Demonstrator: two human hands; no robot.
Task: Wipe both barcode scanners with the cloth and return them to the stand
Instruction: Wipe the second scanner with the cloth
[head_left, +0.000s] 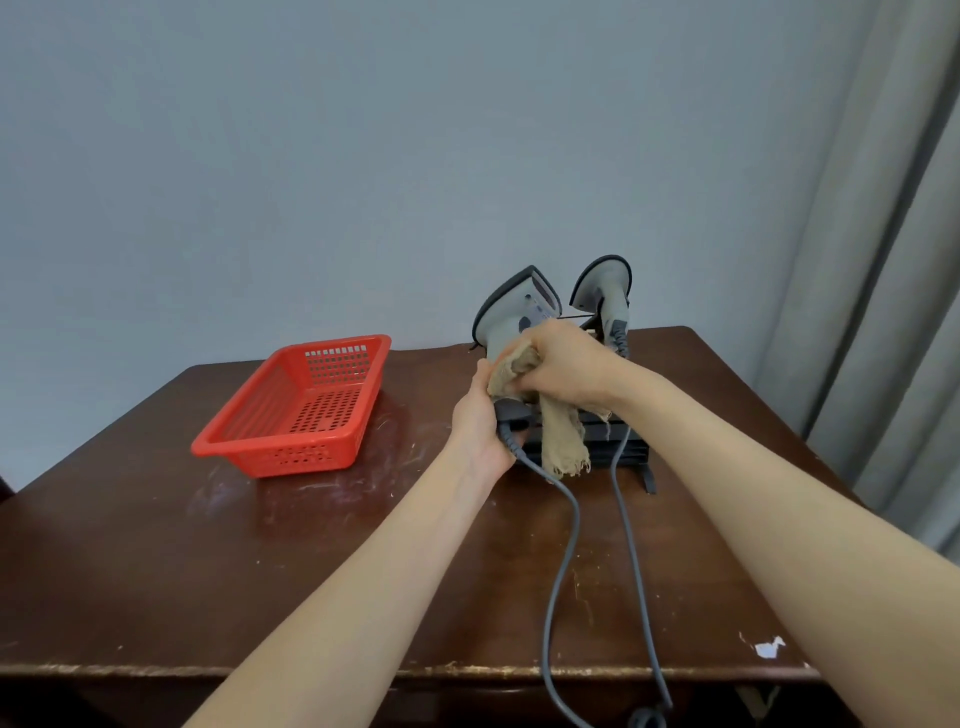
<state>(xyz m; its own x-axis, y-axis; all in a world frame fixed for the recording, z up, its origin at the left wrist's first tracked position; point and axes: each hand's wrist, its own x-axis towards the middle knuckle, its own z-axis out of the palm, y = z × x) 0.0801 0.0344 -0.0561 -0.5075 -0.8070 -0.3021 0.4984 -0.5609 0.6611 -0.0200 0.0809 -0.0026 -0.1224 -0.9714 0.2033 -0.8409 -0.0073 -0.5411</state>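
Left hand (483, 434) grips the near scanner (511, 312) by its handle, close to the table's (156, 545) back right corner; right hand (563, 366) clutches the cloth (561, 441) against it. Second scanner (605, 288) sits upright in the stand (636, 449). One red basket (296, 410) back-left; two grey cables (575, 519) cross bare wood to the front edge.

**Head view: one wide-angle camera worn on the person's head, facing forward and down.**
The viewpoint stands above the near edge of the table (156, 545), close enough that the left hand (480, 431) and right hand (566, 369) reach in from the bottom edge and meet just right of centre. The wall (363, 156) fills the upper half.
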